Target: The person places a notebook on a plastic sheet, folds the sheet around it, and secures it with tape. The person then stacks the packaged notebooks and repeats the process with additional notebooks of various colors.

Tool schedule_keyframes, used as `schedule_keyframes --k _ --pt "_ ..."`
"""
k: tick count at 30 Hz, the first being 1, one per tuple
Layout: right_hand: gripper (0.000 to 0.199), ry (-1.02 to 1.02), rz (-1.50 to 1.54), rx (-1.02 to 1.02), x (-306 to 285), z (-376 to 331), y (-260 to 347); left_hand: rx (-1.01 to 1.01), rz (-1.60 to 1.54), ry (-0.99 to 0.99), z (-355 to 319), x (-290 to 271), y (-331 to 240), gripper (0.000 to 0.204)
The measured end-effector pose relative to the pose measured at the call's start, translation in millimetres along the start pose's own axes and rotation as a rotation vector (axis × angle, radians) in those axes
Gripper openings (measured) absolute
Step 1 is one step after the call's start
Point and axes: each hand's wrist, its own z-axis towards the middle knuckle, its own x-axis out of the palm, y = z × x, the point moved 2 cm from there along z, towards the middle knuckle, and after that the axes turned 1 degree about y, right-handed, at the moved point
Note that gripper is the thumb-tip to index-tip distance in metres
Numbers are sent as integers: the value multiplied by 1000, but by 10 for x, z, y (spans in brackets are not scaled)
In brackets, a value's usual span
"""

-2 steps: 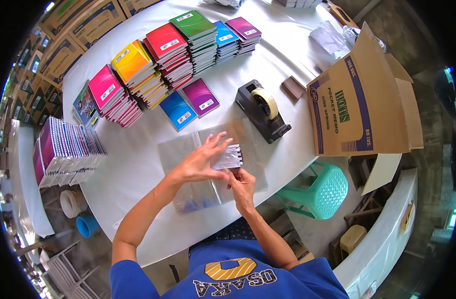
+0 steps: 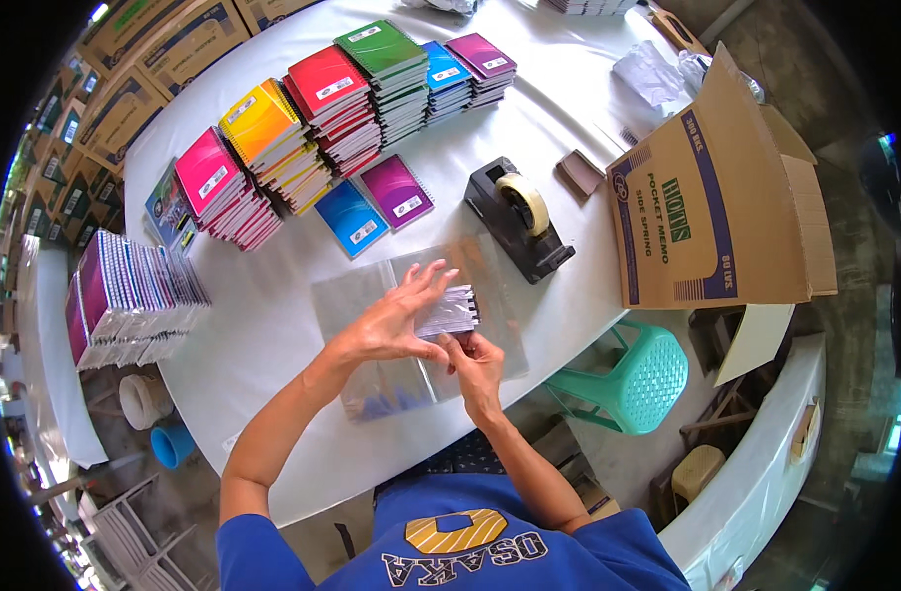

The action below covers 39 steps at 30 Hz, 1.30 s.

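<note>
A small stack of notebooks (image 2: 450, 310), its white page edges showing, stands over clear plastic sheets or bags (image 2: 372, 379) on the table in front of me. My left hand (image 2: 396, 320) spans this stack from the left, thumb at the near side and fingers curved around the far side, some fingertips lifted. At the near right corner, my right hand (image 2: 478, 362) has its fingers closed against the stack. Whether those fingers also pinch plastic is hidden. Just beyond lie a blue notebook (image 2: 353, 219) and a purple notebook (image 2: 397, 192).
Stacks of pink (image 2: 214, 177), yellow (image 2: 263, 118), red (image 2: 327, 84) and green notebooks (image 2: 382, 49) line the far left. A black tape dispenser (image 2: 519, 217) sits right of my hands, near an open cardboard box (image 2: 677, 212). A green stool (image 2: 633, 379) stands beside the table (image 2: 244, 364).
</note>
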Motion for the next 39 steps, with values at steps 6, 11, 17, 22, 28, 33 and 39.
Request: schedule_keyframes --k 6,11,17,22,28,33,39 --pt "21 31 42 18 -33 -76 -108 -62 87 -63 21 66 -99 119" --pt "20 74 34 23 -17 -136 -106 6 -10 -129 24 117 38 107" --pt "20 49 -299 -111 -128 109 -240 -34 -447 -132 157 95 -42 73" --pt "33 374 -876 199 -299 319 -201 -17 -407 -155 39 137 21 53" --pt "36 561 527 884 -529 490 71 176 -142 -228 -357 494 -157 52" --pt "51 707 71 745 -407 830 -109 73 -109 -477 -891 54 -353 65" --pt "60 896 185 406 1206 388 694 -300 403 -1474 -2735 -1554 -250 69"
